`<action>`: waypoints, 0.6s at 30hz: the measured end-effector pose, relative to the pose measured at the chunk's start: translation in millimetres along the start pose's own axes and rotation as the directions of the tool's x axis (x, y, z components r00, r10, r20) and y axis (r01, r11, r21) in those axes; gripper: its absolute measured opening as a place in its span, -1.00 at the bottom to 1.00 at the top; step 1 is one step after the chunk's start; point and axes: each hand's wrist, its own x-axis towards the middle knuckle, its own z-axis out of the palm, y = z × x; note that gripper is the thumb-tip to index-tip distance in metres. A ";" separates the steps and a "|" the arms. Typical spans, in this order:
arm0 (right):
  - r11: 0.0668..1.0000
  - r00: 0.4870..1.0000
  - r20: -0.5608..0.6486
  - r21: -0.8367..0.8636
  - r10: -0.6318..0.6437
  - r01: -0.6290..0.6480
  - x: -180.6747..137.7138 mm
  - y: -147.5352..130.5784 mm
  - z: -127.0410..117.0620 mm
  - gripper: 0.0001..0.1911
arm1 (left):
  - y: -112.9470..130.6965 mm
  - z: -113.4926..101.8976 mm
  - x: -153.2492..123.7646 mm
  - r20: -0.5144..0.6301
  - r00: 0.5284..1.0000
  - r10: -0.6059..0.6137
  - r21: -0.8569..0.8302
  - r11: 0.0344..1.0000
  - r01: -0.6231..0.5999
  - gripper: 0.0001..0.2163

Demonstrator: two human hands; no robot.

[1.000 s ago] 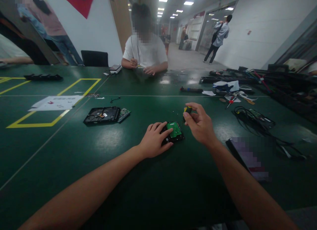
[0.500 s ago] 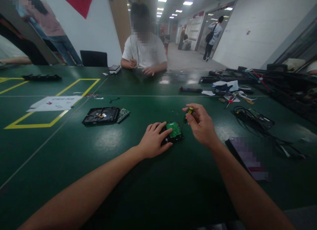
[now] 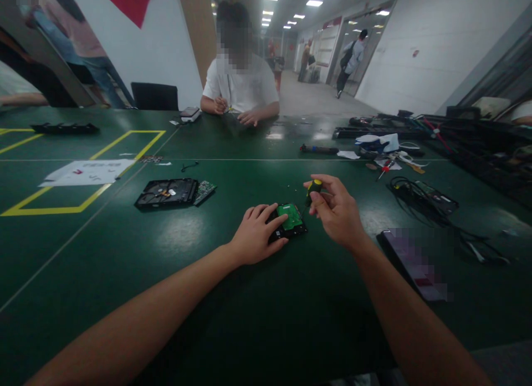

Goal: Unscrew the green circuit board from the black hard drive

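A hard drive (image 3: 293, 229) with a green circuit board (image 3: 294, 213) facing up lies on the green table. My left hand (image 3: 256, 233) grips it from the left, fingers spread over its top and thumb along the near edge. Part of the drive is hidden under that hand. Between the thumb and fingers of my right hand (image 3: 336, 211) is a black-and-yellow screwdriver (image 3: 315, 189), tilted with its shaft pointing down to the board's right edge. Where the tip meets the drive is too small to make out.
Left of my hands lie a larger opened drive (image 3: 168, 193) and a loose circuit board (image 3: 204, 192). A phone-like slab (image 3: 411, 264) and cables (image 3: 419, 200) lie to the right. Across the table sits a person (image 3: 241, 89). Tools and parts crowd the far right.
The screwdriver's handle has turned a little in my right hand. My left hand stays on the hard drive. In the background, a person with a bag has stepped leftward.
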 end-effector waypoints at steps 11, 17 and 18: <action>0.999 0.999 0.037 -0.045 0.022 -0.021 1.7 -2.9 -3.4 -0.65 | -0.8 2.7 -0.2 0.008 1.000 -0.004 0.023 1.000 0.004 -0.40; 0.996 1.000 -0.003 -0.080 0.029 -0.029 -0.2 -2.4 -3.8 -0.67 | -0.4 0.9 -0.6 -0.004 1.000 0.001 0.006 1.000 -0.001 -0.41; 0.996 0.999 -0.006 -0.078 0.032 -0.032 -0.5 -2.6 -3.5 -0.67 | -0.4 0.9 -0.6 -0.003 1.000 -0.001 0.002 1.000 0.001 -0.41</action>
